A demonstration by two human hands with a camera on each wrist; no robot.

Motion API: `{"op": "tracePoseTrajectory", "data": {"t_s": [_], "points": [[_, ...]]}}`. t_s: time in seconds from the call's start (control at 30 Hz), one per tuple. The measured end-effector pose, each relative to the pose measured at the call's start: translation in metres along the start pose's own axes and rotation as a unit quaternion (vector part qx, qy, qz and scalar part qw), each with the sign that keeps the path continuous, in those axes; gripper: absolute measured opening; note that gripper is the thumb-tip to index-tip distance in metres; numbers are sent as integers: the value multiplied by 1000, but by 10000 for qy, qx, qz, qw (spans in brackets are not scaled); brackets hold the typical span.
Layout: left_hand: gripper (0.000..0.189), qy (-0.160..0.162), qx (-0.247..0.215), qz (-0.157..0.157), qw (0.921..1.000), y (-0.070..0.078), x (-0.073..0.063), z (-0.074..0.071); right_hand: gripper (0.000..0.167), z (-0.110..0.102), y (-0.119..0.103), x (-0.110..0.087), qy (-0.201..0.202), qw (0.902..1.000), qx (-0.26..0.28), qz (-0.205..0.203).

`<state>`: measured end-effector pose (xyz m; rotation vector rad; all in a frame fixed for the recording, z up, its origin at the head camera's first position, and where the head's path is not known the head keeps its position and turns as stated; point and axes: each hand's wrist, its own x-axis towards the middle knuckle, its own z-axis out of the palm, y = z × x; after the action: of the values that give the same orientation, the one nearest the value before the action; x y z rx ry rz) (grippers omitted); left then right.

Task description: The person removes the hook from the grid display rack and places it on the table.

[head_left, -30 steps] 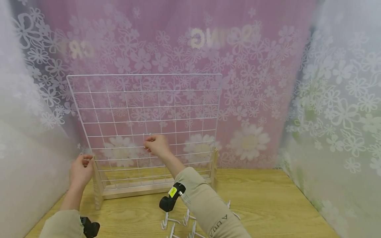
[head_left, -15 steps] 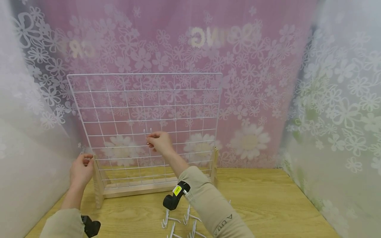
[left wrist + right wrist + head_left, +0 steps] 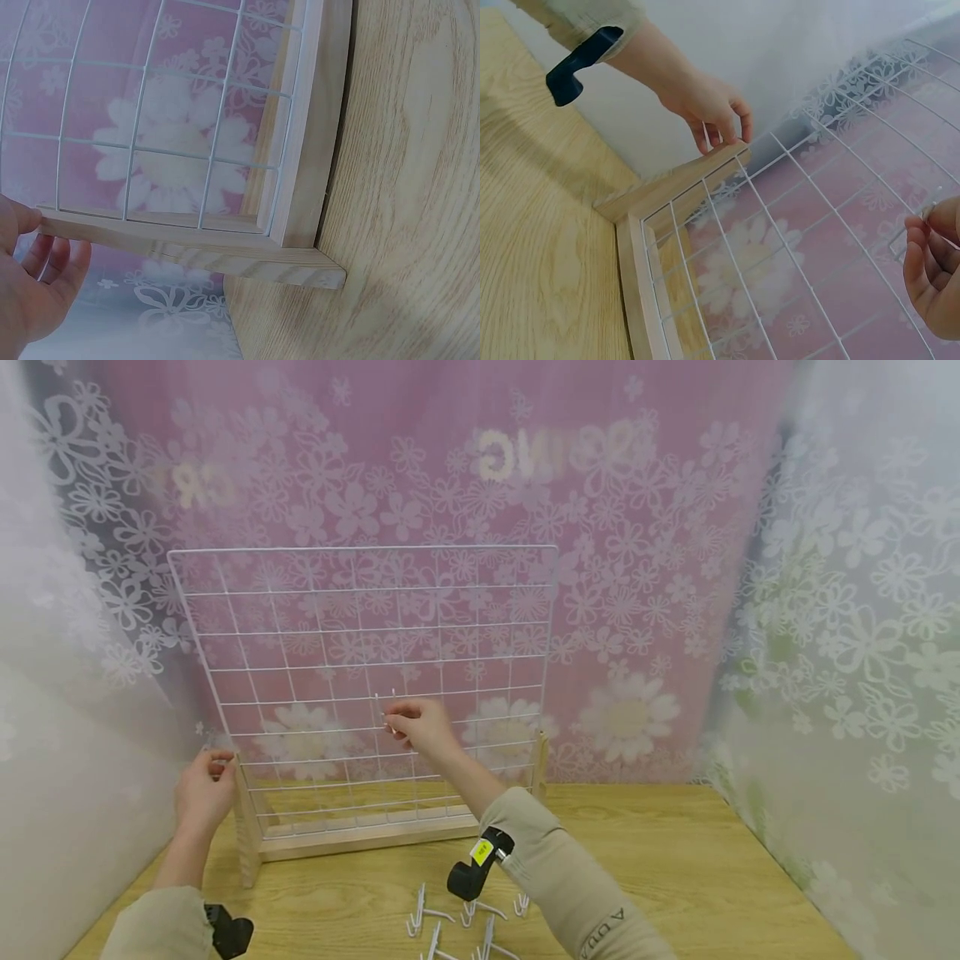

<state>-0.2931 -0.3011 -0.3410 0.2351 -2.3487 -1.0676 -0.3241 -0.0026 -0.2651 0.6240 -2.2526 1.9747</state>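
A white wire grid panel (image 3: 360,548) stands upright in a pale wooden stand (image 3: 360,842). My left hand (image 3: 206,789) holds the top of the stand's left post (image 3: 246,831); in the left wrist view the thumb (image 3: 26,219) lies on one side of that post and the fingers on the other. In front of the grid's middle, my right hand (image 3: 423,727) pinches a white wire hook (image 3: 377,710) between thumb and fingertips. Two thin prongs of the hook point up past the fingers, overlapping the grid in the head view. Its lower part is mostly hidden by the hand.
Several more white hooks (image 3: 422,910) lie on the wood-grain table (image 3: 660,860) near its front, partly below the right forearm. A pink flowered curtain (image 3: 637,610) hangs behind the grid, with pale panels at both sides.
My right hand has shifted to the right along the grid with the hook still pinched, after rising slightly and coming back down. The left hand has stayed on the post.
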Motion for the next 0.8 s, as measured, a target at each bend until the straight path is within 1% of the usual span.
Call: {"op": "tracePoseTrajectory", "data": {"t_s": [0.2,0.43,0.6,0.8], "points": [[28,24,-50,-23,10000,0,0,1,16,-9,4,-11,-199,9990,-343,-201],[28,-28,-37,-34,10000,-1,1,1,18,-19,13,-23,-433,9982,-360,-214],[29,-100,-75,-47,9999,-1,0,-1,18,-31,26,-30,-579,9971,-460,-171],[28,-36,-25,66,10000,0,-2,-1,16,-47,42,-39,-560,9964,-617,-152]]}}
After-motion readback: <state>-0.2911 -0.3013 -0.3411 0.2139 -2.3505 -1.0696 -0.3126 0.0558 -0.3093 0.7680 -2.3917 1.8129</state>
